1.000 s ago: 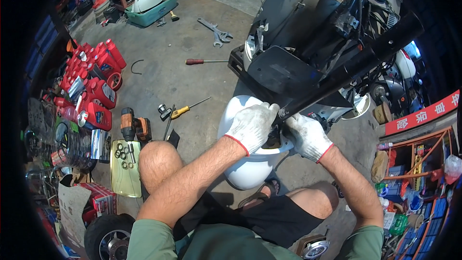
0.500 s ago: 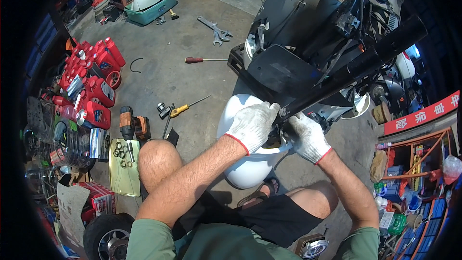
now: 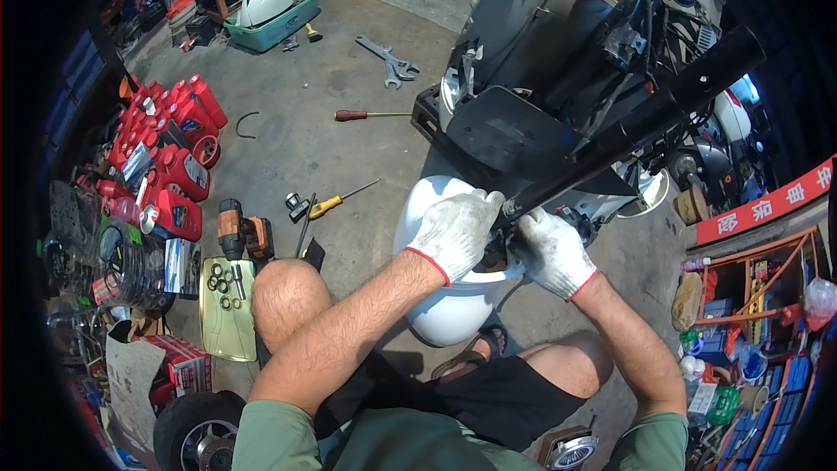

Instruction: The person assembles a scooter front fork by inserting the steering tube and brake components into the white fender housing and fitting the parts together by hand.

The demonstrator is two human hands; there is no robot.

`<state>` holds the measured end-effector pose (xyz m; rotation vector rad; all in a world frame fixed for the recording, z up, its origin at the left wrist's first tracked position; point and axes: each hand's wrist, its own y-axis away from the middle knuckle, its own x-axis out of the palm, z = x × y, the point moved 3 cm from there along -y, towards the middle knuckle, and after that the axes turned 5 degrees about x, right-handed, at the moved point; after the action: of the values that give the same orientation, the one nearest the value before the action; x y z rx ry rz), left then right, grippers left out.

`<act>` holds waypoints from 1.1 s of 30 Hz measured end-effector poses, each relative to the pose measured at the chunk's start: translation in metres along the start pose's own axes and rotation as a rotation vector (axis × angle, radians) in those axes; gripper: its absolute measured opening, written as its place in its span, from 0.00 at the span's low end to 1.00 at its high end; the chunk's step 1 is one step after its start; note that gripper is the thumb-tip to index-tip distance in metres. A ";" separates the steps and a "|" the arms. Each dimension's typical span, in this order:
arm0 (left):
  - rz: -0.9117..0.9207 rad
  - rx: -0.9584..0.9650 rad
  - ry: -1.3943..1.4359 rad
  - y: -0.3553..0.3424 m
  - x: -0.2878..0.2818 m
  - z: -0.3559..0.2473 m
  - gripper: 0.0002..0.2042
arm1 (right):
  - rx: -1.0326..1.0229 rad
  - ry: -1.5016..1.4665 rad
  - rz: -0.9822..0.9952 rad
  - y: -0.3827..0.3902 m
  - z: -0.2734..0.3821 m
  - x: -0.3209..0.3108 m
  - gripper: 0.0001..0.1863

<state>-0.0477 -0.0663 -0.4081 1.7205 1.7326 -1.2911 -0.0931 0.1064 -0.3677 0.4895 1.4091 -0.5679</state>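
Note:
Both my hands wear white knit gloves with red cuffs. They meet at the lower end of a long black metal tube (image 3: 645, 126), which slants up to the right from a white scooter fender (image 3: 436, 314). My left hand (image 3: 458, 227) is closed against the left side of the tube's end, its fingertips mostly hidden. On the tube's other side my right hand (image 3: 554, 249) has its fingers curled in, and what they grip is out of sight. Dark parts show in the fender's opening between the hands. Beyond stands the partly stripped scooter body (image 3: 514, 131).
On the floor to the left lie a yellow-handled screwdriver (image 3: 327, 206), a cordless drill (image 3: 234, 231) and a tray (image 3: 228, 336) of rings. A red-handled screwdriver (image 3: 353, 114) and wrenches (image 3: 388, 61) lie farther off. Red bottles (image 3: 181, 174) crowd the left; an orange rack (image 3: 757, 321) stands right.
The black tube's upper end has shifted slightly left and down. Both hands stay at its lower end, the right one moved a little. The view has shifted slightly.

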 end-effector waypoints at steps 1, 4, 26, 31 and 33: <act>-0.001 0.002 0.000 0.000 0.001 0.000 0.19 | 0.001 0.001 -0.001 0.000 -0.001 0.001 0.20; 0.017 -0.006 0.012 -0.001 0.001 0.001 0.19 | -0.007 -0.021 -0.026 0.000 -0.003 0.005 0.20; 0.035 -0.012 0.002 0.000 -0.001 -0.001 0.18 | -0.013 -0.032 -0.005 0.002 0.003 0.004 0.21; 0.050 0.039 -0.042 0.001 -0.003 -0.001 0.14 | 0.019 -0.029 0.018 0.001 0.003 -0.002 0.20; 0.049 0.032 -0.030 0.000 -0.005 -0.003 0.14 | -0.001 -0.033 -0.005 0.001 0.006 -0.005 0.19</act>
<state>-0.0457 -0.0669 -0.4032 1.7419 1.6511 -1.3233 -0.0884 0.1038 -0.3622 0.4742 1.3792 -0.5771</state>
